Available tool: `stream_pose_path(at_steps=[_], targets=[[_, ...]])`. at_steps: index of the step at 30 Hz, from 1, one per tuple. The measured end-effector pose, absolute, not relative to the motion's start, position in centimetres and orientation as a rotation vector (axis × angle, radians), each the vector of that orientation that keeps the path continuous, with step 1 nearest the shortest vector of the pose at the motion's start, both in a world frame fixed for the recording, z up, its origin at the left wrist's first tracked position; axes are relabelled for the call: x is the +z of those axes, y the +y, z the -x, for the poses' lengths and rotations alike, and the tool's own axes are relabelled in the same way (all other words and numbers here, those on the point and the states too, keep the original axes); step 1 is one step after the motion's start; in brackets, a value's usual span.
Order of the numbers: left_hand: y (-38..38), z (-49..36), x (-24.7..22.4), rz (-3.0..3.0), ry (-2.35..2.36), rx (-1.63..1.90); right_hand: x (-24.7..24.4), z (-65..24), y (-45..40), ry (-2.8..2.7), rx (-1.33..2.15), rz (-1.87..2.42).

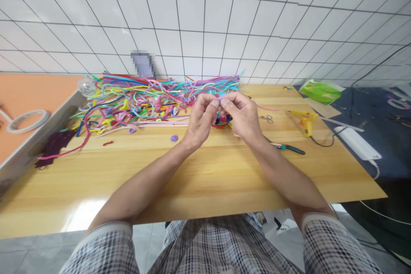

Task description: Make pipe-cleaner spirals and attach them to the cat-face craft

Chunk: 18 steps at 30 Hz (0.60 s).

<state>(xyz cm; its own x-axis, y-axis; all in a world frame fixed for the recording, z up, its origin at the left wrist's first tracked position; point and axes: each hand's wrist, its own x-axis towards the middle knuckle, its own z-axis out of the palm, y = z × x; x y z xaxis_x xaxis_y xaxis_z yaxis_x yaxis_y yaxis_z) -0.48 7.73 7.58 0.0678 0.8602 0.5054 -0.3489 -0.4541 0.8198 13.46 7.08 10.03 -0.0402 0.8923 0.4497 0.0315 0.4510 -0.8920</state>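
Note:
My left hand [202, 117] and my right hand [242, 115] meet above the middle of the table, thumbs and forefingers pinched together. Between the fingertips shows a small bit of purple pipe cleaner [219, 99]; most of it is covered by the fingers. Behind and below the hands sits a round red-rimmed container [221, 126] with dark, colourful contents, partly hidden. A coiled purple pipe cleaner piece [174, 138] lies on the wood left of my left hand. A big heap of coloured pipe cleaners [144, 94] spreads along the wall side.
Right of my hands lie small scissors [267, 118], green-handled pliers [290, 149] and a yellow glue gun [306, 122] with its cord. A white power strip [358, 143] and a green packet [321, 91] are further right. At left is a roll of white tape [28, 121].

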Motion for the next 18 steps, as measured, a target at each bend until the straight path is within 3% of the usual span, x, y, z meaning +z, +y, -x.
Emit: stream_pose_path(at_steps=[9, 18], targets=[[8.7, 2.3, 8.2, -1.876, 0.746, 1.586, 11.0, -15.1, 6.8, -1.847, 0.039, 0.978], [7.9, 1.8, 8.1, -1.704, 0.739, 1.627, 11.1, -14.0, 6.0, -1.712, 0.302, 0.967]])
